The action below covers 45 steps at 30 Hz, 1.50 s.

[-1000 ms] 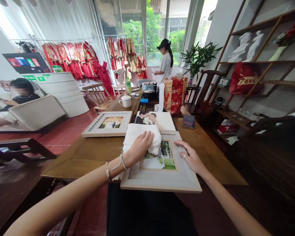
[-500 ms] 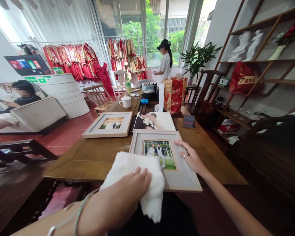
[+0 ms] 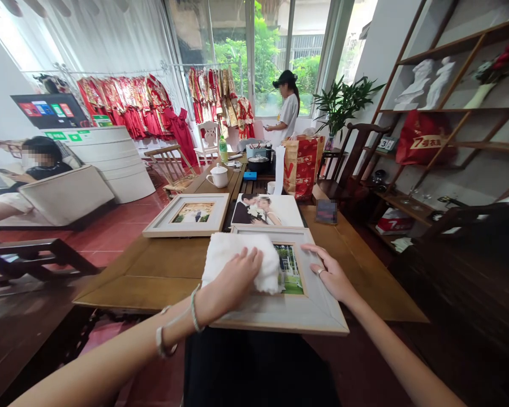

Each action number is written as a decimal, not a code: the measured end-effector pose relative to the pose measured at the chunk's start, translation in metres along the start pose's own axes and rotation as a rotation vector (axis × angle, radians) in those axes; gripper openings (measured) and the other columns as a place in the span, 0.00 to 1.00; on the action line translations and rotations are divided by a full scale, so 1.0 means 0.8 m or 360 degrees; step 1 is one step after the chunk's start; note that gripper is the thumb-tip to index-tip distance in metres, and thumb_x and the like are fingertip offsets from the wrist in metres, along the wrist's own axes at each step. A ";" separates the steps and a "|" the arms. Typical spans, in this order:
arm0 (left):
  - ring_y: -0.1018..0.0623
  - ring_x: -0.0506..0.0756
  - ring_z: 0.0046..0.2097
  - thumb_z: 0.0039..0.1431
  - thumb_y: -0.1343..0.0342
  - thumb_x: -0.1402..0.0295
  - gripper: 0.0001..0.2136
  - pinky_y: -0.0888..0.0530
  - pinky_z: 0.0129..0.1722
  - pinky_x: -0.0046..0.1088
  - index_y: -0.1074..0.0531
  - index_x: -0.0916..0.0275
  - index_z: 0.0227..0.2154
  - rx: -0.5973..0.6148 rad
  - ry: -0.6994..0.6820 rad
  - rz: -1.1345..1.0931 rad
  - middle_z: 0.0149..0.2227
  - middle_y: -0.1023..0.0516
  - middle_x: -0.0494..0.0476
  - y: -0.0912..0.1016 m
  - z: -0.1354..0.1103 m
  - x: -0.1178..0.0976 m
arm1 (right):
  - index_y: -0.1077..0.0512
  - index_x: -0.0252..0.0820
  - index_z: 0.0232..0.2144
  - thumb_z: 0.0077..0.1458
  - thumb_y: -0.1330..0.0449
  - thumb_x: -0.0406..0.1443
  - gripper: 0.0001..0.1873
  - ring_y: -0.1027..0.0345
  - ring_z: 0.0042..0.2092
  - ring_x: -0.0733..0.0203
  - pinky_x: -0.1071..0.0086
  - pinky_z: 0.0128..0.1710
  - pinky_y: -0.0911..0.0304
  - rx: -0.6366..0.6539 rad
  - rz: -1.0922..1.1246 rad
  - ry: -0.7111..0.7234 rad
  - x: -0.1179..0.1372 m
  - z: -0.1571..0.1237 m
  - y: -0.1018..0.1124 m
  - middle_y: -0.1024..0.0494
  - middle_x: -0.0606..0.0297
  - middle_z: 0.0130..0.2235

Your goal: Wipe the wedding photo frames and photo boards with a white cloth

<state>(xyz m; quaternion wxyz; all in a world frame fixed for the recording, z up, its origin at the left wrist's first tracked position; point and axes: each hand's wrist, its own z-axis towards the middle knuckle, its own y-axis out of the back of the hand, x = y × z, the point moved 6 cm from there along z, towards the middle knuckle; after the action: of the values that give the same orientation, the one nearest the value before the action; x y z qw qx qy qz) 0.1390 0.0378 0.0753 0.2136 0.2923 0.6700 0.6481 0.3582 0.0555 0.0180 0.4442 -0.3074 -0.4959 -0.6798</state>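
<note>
Grip left hand (image 3: pixel 227 285) flat, cloth (image 3: pixel 233 251) beneath palm on frame (image 3: pixel 288 316); right hand (image 3: pixel 333 277) spread on frame's edge

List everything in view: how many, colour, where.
Table: one, brown.
Near frame: one, pale, table's near edge.
Cloth: one, white, on near frame.
Far frame: one, pale, table's left.
Unframed photo: one, white, behind near frame.
Teapot: one, white, far table.
Gift bag: one, red, far table.
Garments: many, red, rack by window.
Standing person: one, by window.
Seated person: one, far left.
Left hand: flat on cloth.
Right hand: flat on near frame.
</note>
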 end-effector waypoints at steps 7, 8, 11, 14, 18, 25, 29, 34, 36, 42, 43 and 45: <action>0.45 0.64 0.63 0.41 0.59 0.89 0.37 0.40 0.57 0.41 0.54 0.74 0.60 -0.0298 0.0155 -0.0006 0.61 0.45 0.74 0.007 0.063 0.053 | 0.32 0.48 0.48 0.46 0.50 0.28 0.26 0.43 0.60 0.56 0.58 0.61 0.51 0.0005 0.0003 0.0011 0.001 0.001 0.003 0.33 0.64 0.56; 0.43 0.64 0.63 0.42 0.60 0.89 0.36 0.39 0.56 0.41 0.53 0.75 0.59 -0.0283 0.0159 -0.0014 0.60 0.43 0.75 0.006 0.065 0.053 | 0.32 0.48 0.48 0.46 0.50 0.28 0.26 0.43 0.60 0.56 0.58 0.61 0.51 0.0005 0.0000 0.0013 0.000 0.001 0.003 0.32 0.64 0.56; 0.35 0.64 0.58 0.43 0.58 0.88 0.34 0.33 0.51 0.40 0.49 0.74 0.58 -0.0207 0.0119 -0.0032 0.56 0.37 0.74 0.006 0.055 0.035 | 0.32 0.47 0.49 0.46 0.50 0.28 0.26 0.43 0.60 0.56 0.58 0.61 0.51 0.0006 -0.0007 0.0014 0.000 0.001 0.003 0.32 0.62 0.56; 0.28 0.61 0.51 0.44 0.56 0.86 0.31 0.30 0.47 0.36 0.44 0.70 0.56 -0.0060 0.0021 -0.0094 0.53 0.32 0.70 0.011 0.021 -0.006 | 0.32 0.46 0.49 0.46 0.50 0.28 0.26 0.43 0.60 0.56 0.57 0.61 0.51 0.0012 -0.0012 0.0013 0.000 0.002 0.001 0.32 0.62 0.56; 0.30 0.59 0.53 0.47 0.55 0.83 0.31 0.31 0.50 0.34 0.46 0.70 0.58 0.0162 -0.0311 -0.0379 0.55 0.33 0.68 0.035 -0.036 -0.079 | 0.31 0.46 0.48 0.46 0.50 0.29 0.25 0.43 0.60 0.55 0.57 0.61 0.51 -0.0020 -0.0019 -0.0002 -0.001 0.001 0.000 0.32 0.61 0.56; 0.39 0.65 0.60 0.51 0.54 0.81 0.29 0.37 0.57 0.42 0.50 0.74 0.58 0.0155 -0.0436 -0.0304 0.59 0.41 0.73 0.040 -0.028 -0.129 | 0.31 0.47 0.47 0.47 0.50 0.29 0.24 0.42 0.59 0.56 0.56 0.61 0.51 -0.0034 0.0030 0.0052 0.006 -0.001 0.005 0.31 0.61 0.55; 0.39 0.66 0.60 0.52 0.54 0.83 0.26 0.36 0.54 0.45 0.48 0.74 0.57 0.0045 -0.0205 -0.0099 0.59 0.42 0.76 0.022 0.027 -0.097 | 0.31 0.46 0.47 0.50 0.49 0.31 0.21 0.39 0.57 0.55 0.55 0.60 0.49 -0.0077 0.0031 0.0046 0.009 -0.002 0.010 0.30 0.60 0.53; 0.47 0.66 0.63 0.53 0.58 0.87 0.27 0.41 0.57 0.48 0.48 0.73 0.57 -0.0170 -0.0054 -0.0055 0.61 0.46 0.75 0.021 0.091 -0.052 | 0.33 0.46 0.48 0.52 0.48 0.33 0.20 0.39 0.57 0.54 0.55 0.59 0.47 -0.0106 0.0038 0.0018 0.005 -0.002 0.013 0.29 0.61 0.53; 0.49 0.66 0.64 0.52 0.59 0.88 0.28 0.44 0.58 0.49 0.49 0.72 0.58 -0.0174 -0.0071 -0.0094 0.62 0.48 0.73 0.020 0.107 -0.046 | 0.33 0.46 0.49 0.53 0.49 0.33 0.20 0.39 0.57 0.55 0.56 0.59 0.48 -0.0113 0.0053 0.0018 0.002 -0.001 0.013 0.29 0.61 0.53; 0.40 0.64 0.61 0.51 0.55 0.84 0.28 0.36 0.55 0.43 0.46 0.69 0.57 -0.0003 -0.0224 -0.0275 0.60 0.41 0.69 0.022 0.097 -0.072 | 0.36 0.47 0.50 0.57 0.50 0.39 0.18 0.38 0.55 0.54 0.57 0.56 0.44 -0.0249 0.0149 0.0047 -0.007 0.001 0.019 0.29 0.59 0.53; 0.37 0.62 0.59 0.52 0.55 0.83 0.27 0.35 0.55 0.40 0.46 0.70 0.57 0.0026 -0.0254 -0.0303 0.59 0.39 0.69 0.024 0.087 -0.080 | 0.36 0.46 0.50 0.58 0.50 0.41 0.18 0.37 0.55 0.54 0.57 0.56 0.44 -0.0274 0.0172 0.0050 -0.009 0.001 0.020 0.29 0.59 0.52; 0.35 0.60 0.58 0.52 0.56 0.83 0.27 0.36 0.55 0.36 0.46 0.70 0.57 0.0076 -0.0333 -0.0389 0.58 0.37 0.68 0.029 0.060 -0.095 | 0.36 0.46 0.50 0.58 0.51 0.43 0.19 0.36 0.53 0.53 0.57 0.55 0.42 -0.0320 0.0208 0.0036 -0.012 0.002 0.023 0.28 0.58 0.51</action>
<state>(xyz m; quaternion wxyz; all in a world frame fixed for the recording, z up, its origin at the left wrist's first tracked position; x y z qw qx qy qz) 0.2298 0.0228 0.0877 0.3524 0.2795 0.6898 0.5673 0.3787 0.0577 0.0172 0.4601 -0.3746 -0.3990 -0.6991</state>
